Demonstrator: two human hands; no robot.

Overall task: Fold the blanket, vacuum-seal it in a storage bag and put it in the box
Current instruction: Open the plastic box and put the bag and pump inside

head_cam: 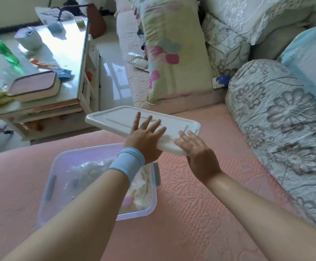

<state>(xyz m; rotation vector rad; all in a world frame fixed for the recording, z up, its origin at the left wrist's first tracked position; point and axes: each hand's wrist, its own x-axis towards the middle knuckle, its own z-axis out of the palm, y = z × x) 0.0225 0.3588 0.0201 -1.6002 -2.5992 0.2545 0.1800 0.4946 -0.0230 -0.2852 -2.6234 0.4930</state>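
Observation:
A clear plastic storage box (149, 208) with grey latches stands open on the pink sofa cover. Inside it lies the white blanket in its clear vacuum bag (89, 172), partly hidden by my left forearm. Just beyond the box, both hands hold the white box lid (119, 119) by its near edge, slightly tilted above the seat. My left hand (145, 138), with a blue wristband, has its fingers spread flat on top of the lid. My right hand (198, 149) holds the lid's near right corner with its fingers on top. Both thumbs are hidden under the lid.
A glass coffee table (66, 53) at the left carries a green bottle (4, 51), a pink-lidded container (34, 87) and small packets. Floral cushions and bedding (277, 117) pile up along the right, and a pillow (174, 49) leans at the back.

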